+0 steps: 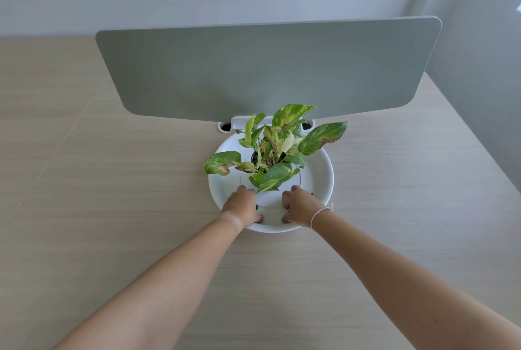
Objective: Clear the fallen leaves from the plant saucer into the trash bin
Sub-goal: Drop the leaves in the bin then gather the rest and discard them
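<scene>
A white round plant saucer [327, 177] sits on the light wooden desk, just in front of the divider's base. In its middle stands a small pot holding a plant [277, 149] with green and yellow leaves, some brown at the edges. My left hand [242, 204] and my right hand [298, 206] both rest on the saucer's near rim, fingers curled over it, a hand's width apart. Small dark bits [257, 206] lie in the saucer by my left hand. The pot is mostly hidden by leaves. No trash bin is in view.
A grey-green desk divider panel [267, 67] stands upright behind the saucer on a white clamp [238, 122]. The wooden desk [112, 208] stretches left, right and toward me. A pale wall rises behind and on the right.
</scene>
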Action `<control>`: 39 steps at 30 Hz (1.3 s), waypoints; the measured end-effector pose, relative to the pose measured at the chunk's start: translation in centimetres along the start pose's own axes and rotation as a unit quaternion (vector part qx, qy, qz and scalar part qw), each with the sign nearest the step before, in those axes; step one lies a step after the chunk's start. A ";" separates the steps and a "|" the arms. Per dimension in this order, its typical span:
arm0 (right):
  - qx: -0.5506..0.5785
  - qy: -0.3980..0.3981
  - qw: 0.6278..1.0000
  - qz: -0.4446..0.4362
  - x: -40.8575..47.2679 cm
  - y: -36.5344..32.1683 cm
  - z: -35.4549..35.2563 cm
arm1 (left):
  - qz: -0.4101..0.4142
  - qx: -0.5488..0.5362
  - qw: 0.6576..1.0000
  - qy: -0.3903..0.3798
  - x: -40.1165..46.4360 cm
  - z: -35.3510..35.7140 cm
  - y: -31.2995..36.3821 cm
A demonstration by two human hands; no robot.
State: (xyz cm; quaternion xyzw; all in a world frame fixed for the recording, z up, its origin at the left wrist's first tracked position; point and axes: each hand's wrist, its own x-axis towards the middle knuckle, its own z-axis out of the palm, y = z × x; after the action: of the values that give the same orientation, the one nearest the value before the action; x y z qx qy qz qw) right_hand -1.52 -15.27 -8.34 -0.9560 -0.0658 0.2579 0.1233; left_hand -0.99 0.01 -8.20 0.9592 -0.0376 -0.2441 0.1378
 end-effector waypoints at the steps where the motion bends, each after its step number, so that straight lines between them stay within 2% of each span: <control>1: -0.007 0.000 1.000 0.005 0.1 -0.1 0.0 | -0.005 -0.007 1.000 0.001 0.1 0.1 0.2; 13: -0.062 0.009 0.998 0.007 0.8 -0.1 0.6 | -0.009 -0.117 0.993 0.017 0.2 0.7 0.2; 16: -0.046 0.017 0.998 0.026 0.7 0.3 -0.1 | -0.006 -0.137 0.990 0.017 -0.1 0.6 0.0; 21: 0.031 0.085 0.993 0.080 1.2 2.6 -2.1 | -0.001 -0.156 0.988 0.017 0.0 0.3 -0.3; 25: 0.038 0.094 0.990 0.096 1.6 3.4 -2.7 | 0.006 -0.146 0.989 0.012 0.1 0.1 -0.5; 32: -0.017 0.073 0.993 0.093 1.5 2.6 -2.0 | 0.014 -0.064 0.997 -0.034 0.0 -0.1 0.0; 39: -0.034 0.054 0.993 0.097 0.9 2.0 -1.9 | 0.016 -0.069 0.997 -0.005 0.5 0.4 -0.3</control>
State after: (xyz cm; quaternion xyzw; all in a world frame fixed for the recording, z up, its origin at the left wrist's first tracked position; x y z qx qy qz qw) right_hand 0.34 -17.40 -7.74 -0.9740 0.0251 0.2142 0.0687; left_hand -0.71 0.17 -8.84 0.9455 -0.0363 -0.2486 0.2071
